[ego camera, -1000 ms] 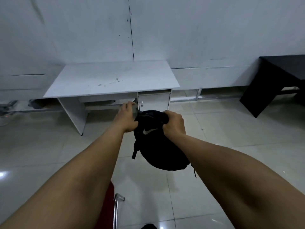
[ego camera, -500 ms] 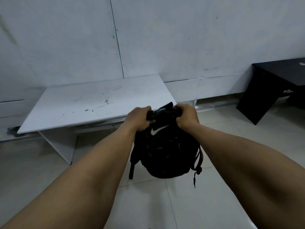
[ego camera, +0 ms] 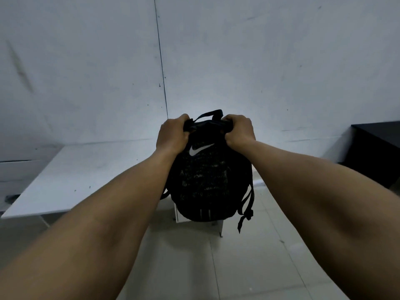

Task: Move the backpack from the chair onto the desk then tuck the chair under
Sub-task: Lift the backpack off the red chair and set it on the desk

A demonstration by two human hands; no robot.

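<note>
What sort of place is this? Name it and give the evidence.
Probably a sparse office or workroom, indoors. A plain white desk stands against a bare, scuffed pale wall, a dark table sits at the right, and the floor is light tile.

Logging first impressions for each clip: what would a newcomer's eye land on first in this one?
The black backpack with a white swoosh, hanging mid-frame in the air, gripped at its top by the left hand and right hand with both forearms stretched out. Next, the white desk at lower left against the pale wall, its top bare apart from small specks. A dark table juts in at the right edge.
</note>
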